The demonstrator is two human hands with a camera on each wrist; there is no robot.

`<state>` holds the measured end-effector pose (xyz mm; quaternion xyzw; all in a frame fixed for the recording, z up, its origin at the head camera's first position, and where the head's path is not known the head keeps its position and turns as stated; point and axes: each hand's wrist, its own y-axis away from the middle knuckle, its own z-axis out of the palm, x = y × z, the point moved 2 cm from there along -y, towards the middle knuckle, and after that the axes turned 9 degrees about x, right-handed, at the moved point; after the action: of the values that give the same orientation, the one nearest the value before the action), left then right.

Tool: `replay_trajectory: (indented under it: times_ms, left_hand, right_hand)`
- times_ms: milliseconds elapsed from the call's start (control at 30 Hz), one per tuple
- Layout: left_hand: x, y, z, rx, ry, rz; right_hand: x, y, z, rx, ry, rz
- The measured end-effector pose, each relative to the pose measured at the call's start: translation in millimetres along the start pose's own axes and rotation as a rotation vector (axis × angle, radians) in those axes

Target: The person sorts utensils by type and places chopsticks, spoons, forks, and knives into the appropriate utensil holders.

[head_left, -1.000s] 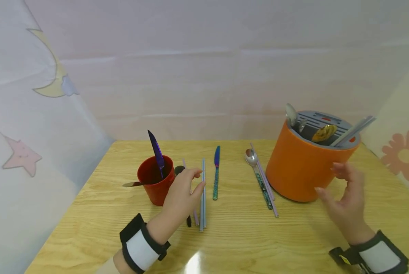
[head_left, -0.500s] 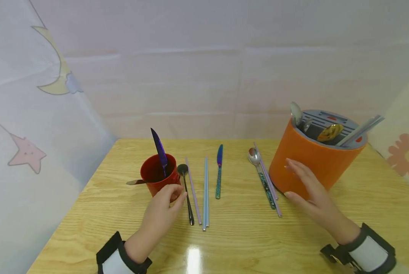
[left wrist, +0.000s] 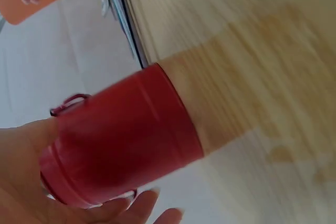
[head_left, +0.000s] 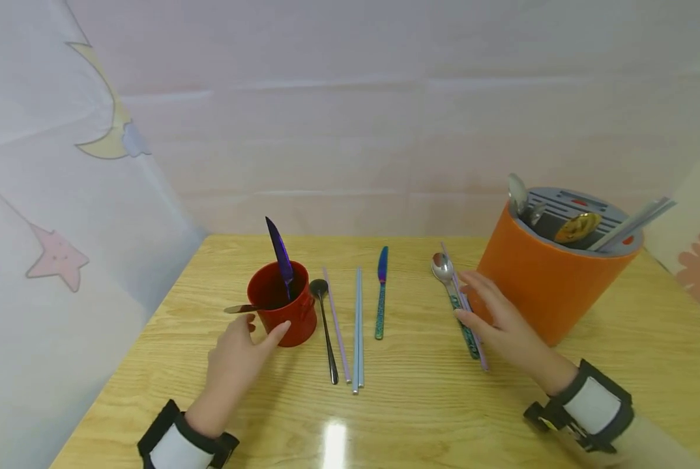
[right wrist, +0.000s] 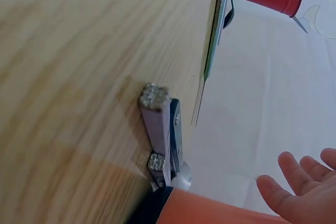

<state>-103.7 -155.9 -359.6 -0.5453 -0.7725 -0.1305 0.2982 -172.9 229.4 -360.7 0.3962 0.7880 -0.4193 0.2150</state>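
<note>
The red cup [left wrist: 118,140] is blurred in the left wrist view (its rim is partly covered), and the spoon [head_left: 457,299] handle is partly hidden under fingers [head_left: 479,290].

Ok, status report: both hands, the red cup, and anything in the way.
Left hand open, fingertips at red cup. Right hand open over spoon and chopsticks beside orange holder. Black spoon lies right beside the cup.
</note>
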Motion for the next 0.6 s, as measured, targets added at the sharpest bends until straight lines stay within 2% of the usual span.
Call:
replay_trajectory:
  times_ms: [133,233,333,433,600]
  left_hand:
    - [-8.0,-12.2,4.9,0.012,0.222,0.018]
    - [-9.9,-23.3,9.7,-0.011,0.418,0.073]
    - [-9.8,-33.0,11.7,-0.042,0.534,0.134]
    - [-9.4,-41.4,12.0,-0.056,0.556,0.199]
    - [-8.2,-49.7,13.3,-0.067,0.546,0.262]
  right_hand:
    - [3.2,-8.2,9.8,-0.066,-0.024,0.041]
    - [5.0,-14.2,16.1,-0.115,-0.022,0.083]
    - [6.7,-20.3,22.4,-0.149,-0.007,0.131]
    - [8.1,-26.4,29.6,-0.188,0.007,0.173]
    - [12.2,-36.8,45.5,-0.291,0.037,0.25]
